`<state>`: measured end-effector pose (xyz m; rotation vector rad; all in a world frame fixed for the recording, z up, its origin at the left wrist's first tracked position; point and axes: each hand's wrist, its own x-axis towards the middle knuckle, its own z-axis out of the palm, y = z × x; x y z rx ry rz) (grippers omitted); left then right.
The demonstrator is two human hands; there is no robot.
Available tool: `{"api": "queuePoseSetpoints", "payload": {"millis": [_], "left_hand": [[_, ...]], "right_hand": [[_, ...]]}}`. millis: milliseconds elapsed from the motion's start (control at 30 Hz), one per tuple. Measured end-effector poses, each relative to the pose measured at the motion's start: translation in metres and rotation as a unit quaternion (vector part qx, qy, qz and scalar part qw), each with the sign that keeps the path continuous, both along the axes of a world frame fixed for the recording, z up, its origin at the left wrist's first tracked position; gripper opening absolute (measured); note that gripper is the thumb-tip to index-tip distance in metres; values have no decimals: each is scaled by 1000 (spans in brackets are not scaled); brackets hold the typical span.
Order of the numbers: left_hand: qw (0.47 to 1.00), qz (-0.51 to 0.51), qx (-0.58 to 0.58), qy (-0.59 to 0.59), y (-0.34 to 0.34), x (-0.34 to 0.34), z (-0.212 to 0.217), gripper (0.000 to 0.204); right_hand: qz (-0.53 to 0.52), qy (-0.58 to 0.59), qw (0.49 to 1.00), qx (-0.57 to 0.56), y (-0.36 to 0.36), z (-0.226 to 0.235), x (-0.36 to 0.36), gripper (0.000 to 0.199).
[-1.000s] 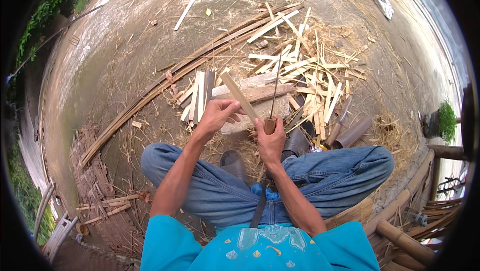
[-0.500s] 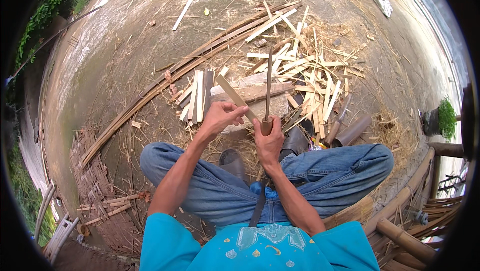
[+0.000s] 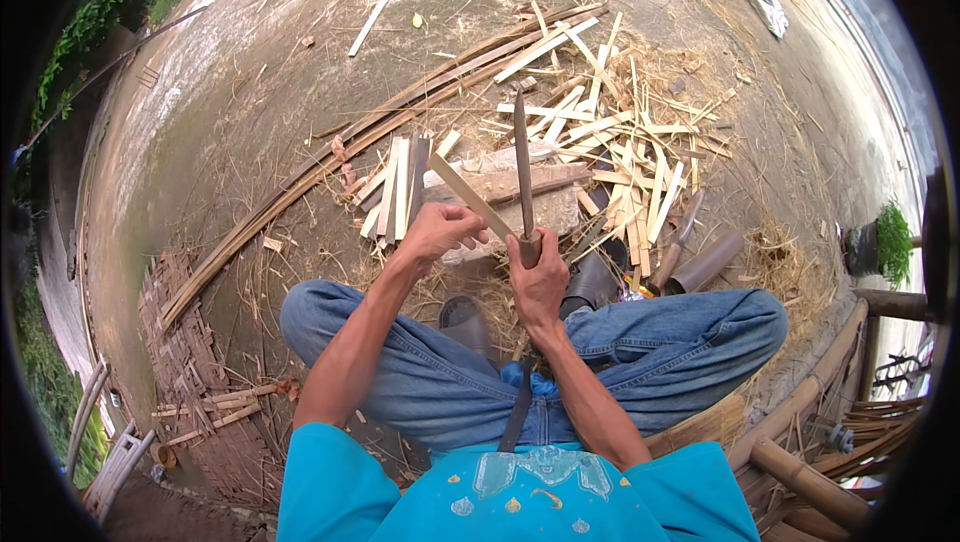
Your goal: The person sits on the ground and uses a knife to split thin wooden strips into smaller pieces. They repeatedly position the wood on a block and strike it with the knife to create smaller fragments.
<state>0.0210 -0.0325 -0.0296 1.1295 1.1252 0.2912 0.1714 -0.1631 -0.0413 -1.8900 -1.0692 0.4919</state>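
My right hand (image 3: 540, 277) is closed around the wooden handle of a knife (image 3: 523, 162), whose long dark blade points up and away from me. A flat pale bamboo strip (image 3: 466, 190) slants up to the left, its near end against the thumb of this hand beside the handle. My left hand (image 3: 447, 232) is next to the strip's lower left side, with its fingers curled together. Whatever these fingers hold, if anything, is hidden. Beyond both hands a wooden block (image 3: 515, 182) lies on the ground, with a bundle of cut strips (image 3: 397, 187) to its left.
Many loose pale strips (image 3: 635, 177) and shavings lie in a heap at the right. Long bamboo lengths (image 3: 300, 182) run diagonally on the left. A second blade with a wooden handle (image 3: 682, 232) and a bamboo tube (image 3: 708, 260) lie near my right knee.
The knife blade has turned to show more of its flat side and leans slightly left. My left fingers have come off the strip's face and drawn back a little left.
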Motion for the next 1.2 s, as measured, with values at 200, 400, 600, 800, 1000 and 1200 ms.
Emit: {"api": "queuePoseSetpoints", "payload": {"millis": [200, 400, 600, 800, 1000, 1200], "left_hand": [[999, -5, 30, 28, -1, 5, 7, 22], [999, -5, 36, 7, 3, -2, -8, 15], [998, 36, 18, -56, 4, -5, -6, 12], [966, 158, 32, -200, 10, -7, 7, 14], [899, 273, 94, -328, 27, -22, 9, 15], [848, 356, 100, -380, 39, -40, 29, 21]], "right_hand": [[-10, 27, 1000, -7, 2, -4, 0, 32], [-6, 45, 999, -20, 0, 5, 1, 32], [-11, 45, 999, -23, -1, 0, 5, 34], [-21, 73, 996, -35, -4, -8, 9, 37], [-27, 101, 993, -52, -4, -13, 10, 38], [-50, 167, 982, -77, -10, -39, 15, 36]]}}
